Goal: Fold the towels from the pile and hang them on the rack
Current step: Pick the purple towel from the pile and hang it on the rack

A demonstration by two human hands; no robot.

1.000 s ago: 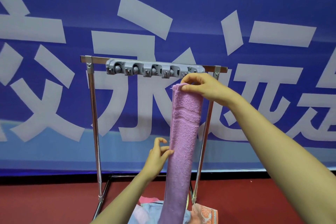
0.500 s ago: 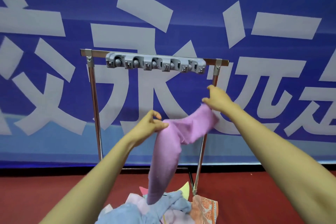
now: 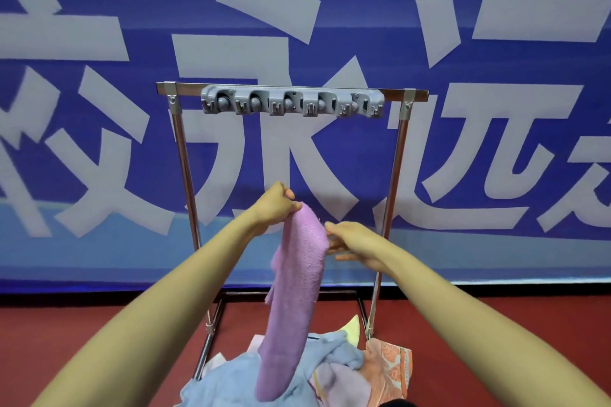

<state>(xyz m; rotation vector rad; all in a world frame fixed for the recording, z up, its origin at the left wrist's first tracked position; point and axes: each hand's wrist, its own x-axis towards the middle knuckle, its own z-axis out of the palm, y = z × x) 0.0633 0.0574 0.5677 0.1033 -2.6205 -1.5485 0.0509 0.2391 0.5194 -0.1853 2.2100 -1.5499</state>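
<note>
A purple towel (image 3: 294, 294), folded into a long narrow strip, hangs down in front of me. My left hand (image 3: 276, 206) grips its top end. My right hand (image 3: 347, 241) is beside the towel's upper right edge with fingers spread and relaxed, touching or nearly touching it. Behind stands a metal rack (image 3: 395, 175) with a grey clip strip (image 3: 292, 104) on its top bar; nothing hangs on it. The towel's lower end reaches the pile of towels (image 3: 334, 370) on the floor.
The pile holds a light blue towel (image 3: 228, 383), an orange patterned one (image 3: 391, 363) and a pale yellow one (image 3: 352, 329). A blue banner (image 3: 99, 142) with large white characters covers the wall behind the rack. The floor (image 3: 66, 324) is red.
The right hand let go of the towel's top end and dropped beside it. The left hand took hold of the top, and the towel now hangs straight from it, well below the rack bar.
</note>
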